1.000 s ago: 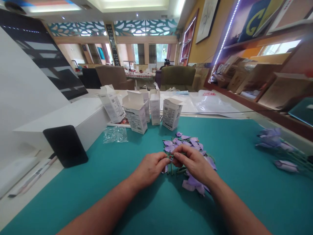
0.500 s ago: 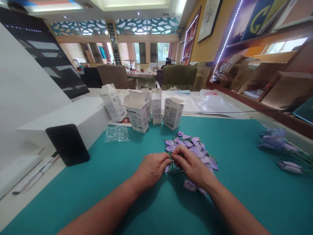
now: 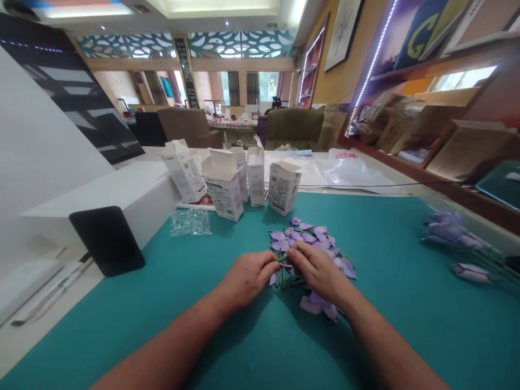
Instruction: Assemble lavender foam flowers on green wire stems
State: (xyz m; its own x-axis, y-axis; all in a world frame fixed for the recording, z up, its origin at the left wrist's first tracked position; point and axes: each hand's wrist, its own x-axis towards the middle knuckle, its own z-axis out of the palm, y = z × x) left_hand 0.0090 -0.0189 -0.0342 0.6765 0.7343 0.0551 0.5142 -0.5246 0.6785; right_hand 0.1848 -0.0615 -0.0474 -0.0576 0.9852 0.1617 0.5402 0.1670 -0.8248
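Between my two hands runs a short green stem (image 3: 281,259), pinched at both ends. My left hand (image 3: 249,275) closes thumb and forefinger on its left end. My right hand (image 3: 316,269) grips the other end, the fingers curled and partly hiding it. Under and behind my hands lies a heap of purple artificial petals (image 3: 307,236) mixed with green stem pieces. A few loose purple petals (image 3: 314,305) lie below my right wrist. What is attached to the stem inside my right hand is hidden.
Several opened white boxes (image 3: 225,189) stand at the back of the green mat (image 3: 195,336), with crumpled clear plastic (image 3: 189,222) before them. A black phone-like slab (image 3: 107,241) leans on a white box at left. Purple artificial flowers (image 3: 444,227) lie far right.
My hands have drawn slightly apart, showing more of the green stem between them. The petals under my right wrist have shifted a little. The whole view has moved slightly.
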